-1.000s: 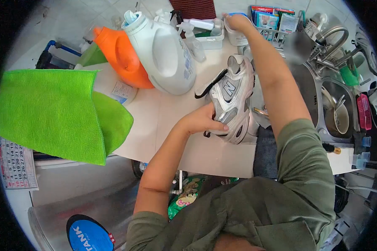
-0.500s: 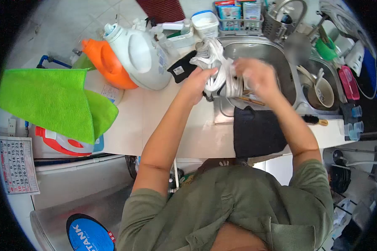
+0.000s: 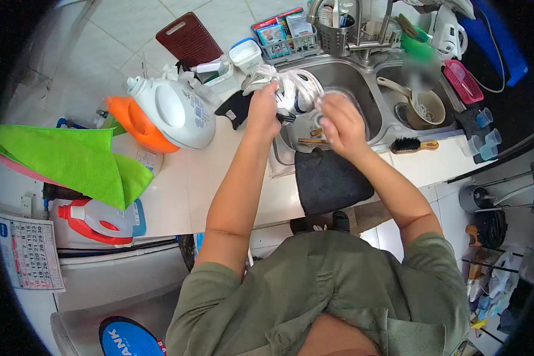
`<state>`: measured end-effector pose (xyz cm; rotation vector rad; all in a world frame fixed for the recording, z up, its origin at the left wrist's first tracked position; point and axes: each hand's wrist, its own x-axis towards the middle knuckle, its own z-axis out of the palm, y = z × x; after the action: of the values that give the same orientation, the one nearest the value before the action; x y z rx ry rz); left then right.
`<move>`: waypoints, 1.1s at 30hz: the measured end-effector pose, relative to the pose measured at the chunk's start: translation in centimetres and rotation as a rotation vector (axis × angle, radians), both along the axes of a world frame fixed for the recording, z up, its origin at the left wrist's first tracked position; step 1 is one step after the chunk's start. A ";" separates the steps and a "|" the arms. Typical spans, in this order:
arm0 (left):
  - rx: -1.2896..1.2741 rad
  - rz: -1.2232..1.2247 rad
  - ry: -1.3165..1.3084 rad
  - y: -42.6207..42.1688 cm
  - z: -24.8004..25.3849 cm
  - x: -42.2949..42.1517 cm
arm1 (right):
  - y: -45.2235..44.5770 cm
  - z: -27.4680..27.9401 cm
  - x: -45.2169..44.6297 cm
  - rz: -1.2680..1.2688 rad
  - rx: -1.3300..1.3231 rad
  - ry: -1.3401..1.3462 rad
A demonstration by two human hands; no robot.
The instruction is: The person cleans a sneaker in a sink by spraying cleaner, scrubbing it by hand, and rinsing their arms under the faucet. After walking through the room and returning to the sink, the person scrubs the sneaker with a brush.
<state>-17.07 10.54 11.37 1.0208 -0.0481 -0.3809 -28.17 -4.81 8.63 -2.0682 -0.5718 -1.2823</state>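
Observation:
Over the front left of the sink, my left hand (image 3: 263, 111) is closed on the near left side of a white sneaker-like item (image 3: 299, 90) with curved, banded edges. Dark parts show within it, and its exact shape is hard to make out. Just to its right, my right hand (image 3: 344, 127) has its fingers curled together. A small white bit shows at those fingertips, too blurred to name. A black cloth-like piece (image 3: 234, 110) lies on the counter left of my left hand. Below my right hand, a dark cloth (image 3: 332, 184) drapes over the counter's front edge.
Wooden-handled tools (image 3: 313, 141) lie in the sink (image 3: 362, 95). A pot (image 3: 428, 113) sits in the right basin. A brush (image 3: 414, 145) rests on the counter near small cups (image 3: 486, 139). Large white (image 3: 178, 113) and orange (image 3: 130, 121) jugs stand left, beside a green cloth (image 3: 71, 154).
My view has shifted, showing more of the floor and the brush. The white item has turned, its banded edges now facing right. My right hand has moved down, slightly away from it.

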 end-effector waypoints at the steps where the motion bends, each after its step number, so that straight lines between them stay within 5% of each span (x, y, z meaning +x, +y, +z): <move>1: 0.002 -0.001 -0.002 -0.4 -0.1 -0.2 | 0.2 1.4 1.0 0.001 0.009 -0.021; 6: -0.084 -0.016 0.114 -1.3 -0.2 0.6 | 2.8 1.2 1.9 0.013 -0.087 -0.046; 9: -0.257 -0.112 0.032 -0.4 0.0 1.4 | 2.7 -2.3 0.0 0.034 0.377 0.160; 13: -0.344 -0.118 0.096 -1.7 0.5 0.0 | 5.8 -0.1 1.1 0.060 0.878 0.248; 17: -0.364 -0.193 0.045 -2.7 -1.3 -0.8 | 7.0 2.5 5.3 -0.340 0.694 0.220; 19: -0.560 -0.307 0.092 -2.9 -1.8 -1.1 | 2.9 5.4 6.4 0.185 1.362 0.653; 20: -0.551 -0.314 0.094 -2.5 -2.7 -0.9 | 3.8 4.7 6.5 0.182 1.373 0.647; 22: -0.528 -0.276 0.138 -2.1 -4.0 -0.8 | 7.5 3.6 6.6 -0.536 0.697 0.331; 23: -0.583 -0.360 0.046 -3.7 1.0 -5.2 | 9.4 3.5 5.0 -0.587 0.593 0.261; 24: -0.576 -0.367 0.045 -3.1 -0.6 -3.7 | 9.0 3.7 5.1 -0.592 0.601 0.258; 26: -0.597 -0.365 0.131 -1.1 -5.1 0.3 | 6.8 4.0 5.4 -0.292 0.926 0.515; 27: -0.767 -0.384 0.244 -1.4 -3.3 -0.9 | 4.4 3.5 7.5 -0.079 1.169 0.651; 29: -0.791 -0.380 0.244 -0.9 -2.5 -2.7 | 2.1 1.1 11.7 -0.342 1.203 0.576; 31: -0.789 -0.334 0.204 0.2 -3.4 -3.7 | -1.6 -0.6 14.4 -0.334 1.363 0.744; 32: -0.789 -0.336 0.203 0.4 -3.7 -3.4 | -2.7 0.6 13.4 0.589 1.922 0.569; 33: -0.777 -0.376 0.169 0.9 -4.1 -3.3 | -2.9 1.7 12.6 0.538 1.978 0.545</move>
<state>-20.41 11.44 7.22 0.2027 -0.2203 -0.7190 -15.58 -7.68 10.34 -0.3827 0.3808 -0.3428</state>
